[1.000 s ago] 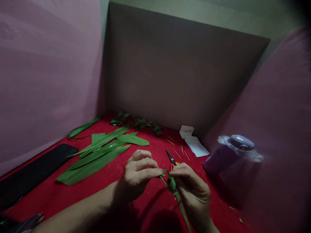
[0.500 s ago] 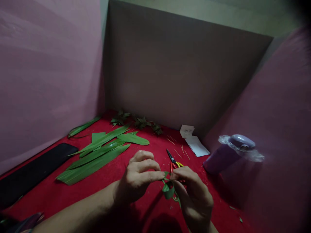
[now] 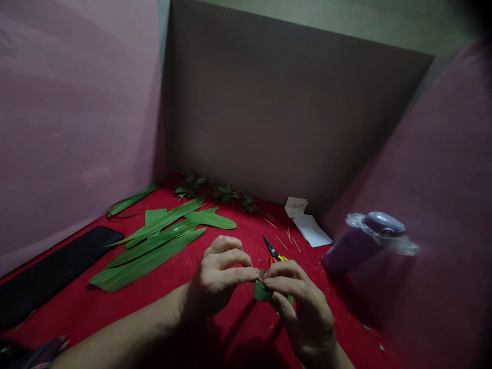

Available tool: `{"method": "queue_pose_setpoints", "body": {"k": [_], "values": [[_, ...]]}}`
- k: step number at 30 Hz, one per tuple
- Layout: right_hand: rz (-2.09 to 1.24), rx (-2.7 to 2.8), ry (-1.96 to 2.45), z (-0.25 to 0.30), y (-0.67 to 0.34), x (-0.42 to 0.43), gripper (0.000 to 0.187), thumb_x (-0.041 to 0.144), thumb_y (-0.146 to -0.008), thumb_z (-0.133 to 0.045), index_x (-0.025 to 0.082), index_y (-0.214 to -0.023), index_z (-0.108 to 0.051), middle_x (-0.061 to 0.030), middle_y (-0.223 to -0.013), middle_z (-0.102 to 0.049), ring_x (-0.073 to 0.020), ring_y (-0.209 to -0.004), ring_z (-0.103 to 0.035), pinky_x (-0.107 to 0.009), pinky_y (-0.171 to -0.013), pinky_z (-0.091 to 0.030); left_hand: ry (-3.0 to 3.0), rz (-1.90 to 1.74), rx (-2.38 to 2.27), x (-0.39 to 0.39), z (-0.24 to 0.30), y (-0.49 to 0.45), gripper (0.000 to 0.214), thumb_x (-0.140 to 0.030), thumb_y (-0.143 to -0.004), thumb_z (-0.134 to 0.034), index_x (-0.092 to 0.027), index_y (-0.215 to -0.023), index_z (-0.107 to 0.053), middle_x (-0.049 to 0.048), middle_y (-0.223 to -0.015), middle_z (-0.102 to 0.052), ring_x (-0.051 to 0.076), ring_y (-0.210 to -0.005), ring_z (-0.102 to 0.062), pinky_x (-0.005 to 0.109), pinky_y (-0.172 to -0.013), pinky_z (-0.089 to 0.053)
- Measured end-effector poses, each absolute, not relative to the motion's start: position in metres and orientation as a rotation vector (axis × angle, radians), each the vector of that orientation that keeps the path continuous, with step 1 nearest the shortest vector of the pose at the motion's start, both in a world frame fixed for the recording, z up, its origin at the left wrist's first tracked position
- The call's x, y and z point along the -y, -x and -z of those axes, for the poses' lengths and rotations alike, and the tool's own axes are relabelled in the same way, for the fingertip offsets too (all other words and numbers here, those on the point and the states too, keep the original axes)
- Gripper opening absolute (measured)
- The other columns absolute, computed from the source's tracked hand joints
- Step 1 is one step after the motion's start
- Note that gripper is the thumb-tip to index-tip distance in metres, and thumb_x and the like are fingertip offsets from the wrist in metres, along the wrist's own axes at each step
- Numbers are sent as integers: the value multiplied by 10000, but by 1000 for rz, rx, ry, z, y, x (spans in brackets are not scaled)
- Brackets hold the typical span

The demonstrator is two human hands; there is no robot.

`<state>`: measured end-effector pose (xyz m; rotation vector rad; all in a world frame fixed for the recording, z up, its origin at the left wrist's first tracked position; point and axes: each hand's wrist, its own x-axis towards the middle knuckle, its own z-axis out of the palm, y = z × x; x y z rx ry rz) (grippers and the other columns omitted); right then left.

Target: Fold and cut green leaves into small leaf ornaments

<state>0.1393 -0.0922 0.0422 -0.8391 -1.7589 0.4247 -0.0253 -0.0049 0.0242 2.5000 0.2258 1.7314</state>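
Observation:
Between my two hands is a curled strip of green leaf (image 3: 263, 292), bent into a loop. The fingertips of my left hand (image 3: 223, 274) pinch its upper left end. From the other side my right hand (image 3: 305, 305) is closed on the same strip, its thumb below and fingers on top, hiding part of the leaf. Just beyond my right fingers lie scissors (image 3: 273, 250) with black blades and red and yellow handles, the handles partly covered by the hand.
Long green leaves (image 3: 154, 256) lie left on the red cloth (image 3: 169, 320). Ivy-like sprigs (image 3: 226, 193) are at the back, thin wooden sticks (image 3: 289, 238) and white papers (image 3: 312, 230) to the right. A purple bottle (image 3: 353, 248) stands right; a long black object (image 3: 57, 274) lies left.
My right hand has shifted slightly up and left, its fingers closer to the left fingertips. The leaf loop has turned and more of it is covered. My left hand has barely moved.

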Motion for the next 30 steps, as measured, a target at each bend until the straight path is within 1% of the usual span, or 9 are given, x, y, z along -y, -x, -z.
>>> {"method": "queue_pose_setpoints", "body": {"k": [2, 4, 9, 12, 15, 17, 20, 22, 30], "values": [[-418, 1805, 841, -45, -139, 92, 463, -12, -801, -468, 342, -1084, -562, -41, -952, -530, -153, -773, -586, -271, -610, -504, -2524, -1715, -246, 4, -24, 26, 177, -120, -795, -533, -218, -870, -659, 23, -752, -638, 153, -815, -484, 309, -725, -403], [-439, 1820, 849, -46, -140, 93, 440, -12, -808, -456, 341, -1048, -564, -35, -963, -506, -152, -808, -578, -279, -652, -501, -2542, -1716, -258, 3, -25, 26, 183, -114, -793, -532, -219, -872, -659, 22, -748, -638, 155, -815, -478, 311, -727, -398], [-496, 1814, 943, -47, -148, 97, 222, 67, -820, -461, 253, -871, -570, -57, -1036, -496, -209, -985, -511, -383, -863, -417, -2580, -1748, -278, 2, -28, 26, 190, -85, -787, -524, -209, -842, -657, 16, -739, -640, 155, -811, -468, 315, -726, -386], [-575, 1795, 957, -50, -151, 100, 128, 123, -811, -484, 229, -842, -548, -71, -1085, -487, -236, -1036, -481, -423, -910, -378, -2588, -1740, -273, 2, -27, 26, 173, -92, -785, -532, -208, -832, -652, 14, -738, -637, 155, -815, -465, 315, -727, -382], [-648, 1786, 944, -53, -153, 99, 55, 185, -790, -540, 221, -831, -538, -75, -1113, -484, -252, -1060, -467, -440, -918, -376, -2607, -1718, -260, 3, -27, 26, 176, -96, -786, -530, -211, -850, -648, 14, -743, -636, 158, -817, -465, 322, -730, -375], [-674, 1785, 939, -54, -153, 98, 48, 206, -781, -570, 220, -802, -529, -68, -1096, -497, -243, -1042, -482, -427, -909, -388, -2637, -1703, -251, 3, -28, 26, 174, -100, -790, -525, -206, -856, -646, 15, -738, -635, 162, -820, -467, 325, -728, -371], [-697, 1782, 949, -54, -155, 97, 45, 218, -797, -568, 219, -783, -525, -63, -1051, -517, -226, -1011, -503, -406, -883, -413, -2668, -1699, -241, 3, -30, 26, 169, -107, -799, -510, -197, -852, -642, 19, -732, -635, 165, -823, -469, 324, -728, -368], [-701, 1783, 938, -55, -157, 96, 34, 245, -802, -567, 221, -802, -543, -69, -1048, -524, -235, -1026, -501, -415, -879, -421, -2654, -1716, -245, 3, -30, 26, 174, -107, -805, -501, -200, -847, -642, 19, -731, -634, 163, -823, -470, 321, -731, -368], [-594, 1812, 926, -58, -167, 93, 99, 316, -778, -616, 220, -786, -592, -73, -1062, -532, -252, -1034, -503, -435, -893, -411, -2627, -1689, -277, 1, -29, 24, 132, -110, -786, -540, -197, -790, -638, 10, -694, -629, 159, -809, -469, 312, -728, -365]]}}
